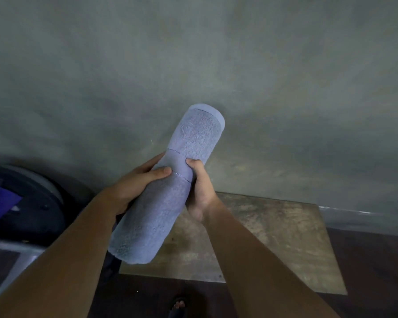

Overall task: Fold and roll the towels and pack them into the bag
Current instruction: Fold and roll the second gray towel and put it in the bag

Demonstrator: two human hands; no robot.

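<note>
A pale blue towel point(166, 203), rolled into a tight cylinder, is held up in the air, tilted with its far end pointing up and to the right. My left hand point(136, 182) wraps around its middle from the left, thumb across the front. My right hand point(199, 189) grips the same stretch from the right, fingers curled over the roll. At the left edge lies a dark bag point(28, 203) with purple cloth point(0, 200) showing inside it.
Below the towel stands a small worn wooden table point(274, 237) against a grey concrete wall point(193, 65). The floor around it is dark red-brown. A foot in a dark sandal point(178, 306) shows at the bottom edge.
</note>
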